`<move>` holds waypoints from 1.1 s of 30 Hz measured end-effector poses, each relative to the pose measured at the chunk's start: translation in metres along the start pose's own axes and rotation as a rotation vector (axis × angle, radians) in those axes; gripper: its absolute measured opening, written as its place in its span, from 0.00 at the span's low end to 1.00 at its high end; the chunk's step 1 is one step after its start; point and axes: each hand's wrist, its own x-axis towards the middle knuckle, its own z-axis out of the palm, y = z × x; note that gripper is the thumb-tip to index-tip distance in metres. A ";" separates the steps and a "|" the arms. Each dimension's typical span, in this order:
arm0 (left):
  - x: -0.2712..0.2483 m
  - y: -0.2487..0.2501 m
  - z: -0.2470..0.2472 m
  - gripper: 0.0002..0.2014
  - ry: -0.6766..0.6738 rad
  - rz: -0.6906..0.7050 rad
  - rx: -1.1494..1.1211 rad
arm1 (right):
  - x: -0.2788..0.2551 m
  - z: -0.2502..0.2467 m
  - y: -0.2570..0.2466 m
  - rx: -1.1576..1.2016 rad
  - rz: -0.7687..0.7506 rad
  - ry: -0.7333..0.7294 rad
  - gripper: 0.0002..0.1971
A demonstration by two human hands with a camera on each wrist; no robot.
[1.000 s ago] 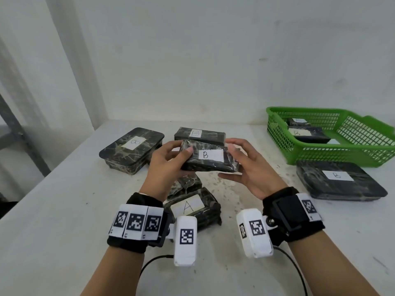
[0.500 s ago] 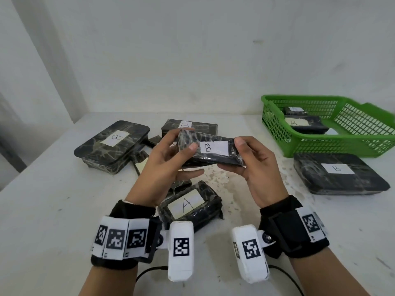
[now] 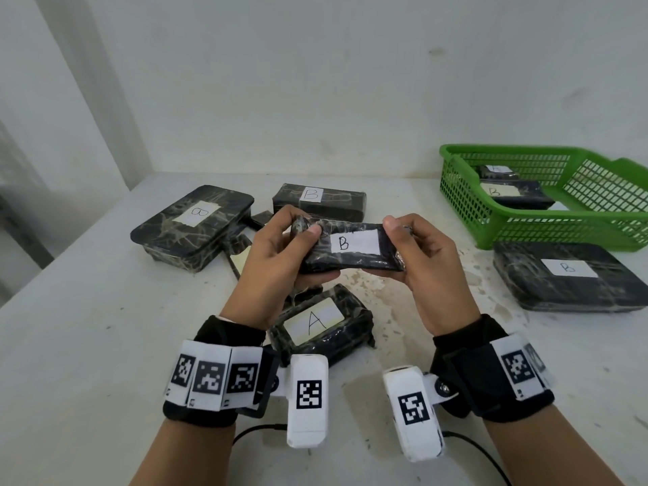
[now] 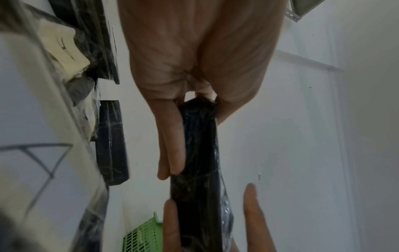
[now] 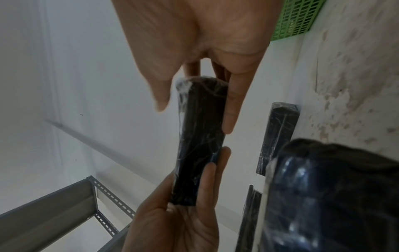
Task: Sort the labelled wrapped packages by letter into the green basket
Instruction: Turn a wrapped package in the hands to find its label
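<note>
Black marbled packages (image 3: 350, 249), white labels (image 3: 354, 242); green basket (image 3: 561, 233).

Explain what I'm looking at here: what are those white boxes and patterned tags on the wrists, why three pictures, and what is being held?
No robot: a person's bare hands, with black wristbands bearing square-patterned tags and a small white camera each. The wide picture comes from a head camera; the other two look along each palm. The left hand and right hand grip opposite ends of a black wrapped package labelled B, above the white table. On it lie more wrapped packages, including one labelled A. The green basket, far right, already holds some.
</note>
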 end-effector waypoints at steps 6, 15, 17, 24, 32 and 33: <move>-0.002 0.003 0.002 0.03 -0.049 -0.009 0.021 | 0.000 -0.002 0.001 -0.038 -0.085 -0.024 0.22; -0.001 0.000 0.001 0.09 -0.014 0.010 0.066 | -0.003 0.001 -0.004 0.004 -0.019 -0.072 0.13; -0.002 0.000 0.002 0.06 -0.058 -0.018 0.030 | -0.001 -0.002 -0.002 -0.012 -0.061 -0.042 0.13; -0.001 -0.003 0.000 0.06 -0.046 -0.007 0.022 | 0.000 -0.002 0.000 0.060 0.007 -0.097 0.09; 0.000 0.003 0.000 0.18 -0.093 -0.048 -0.077 | 0.001 -0.007 0.001 0.094 0.025 -0.072 0.03; 0.000 0.003 0.001 0.18 -0.088 -0.047 -0.069 | 0.002 -0.007 0.001 0.088 0.024 -0.067 0.03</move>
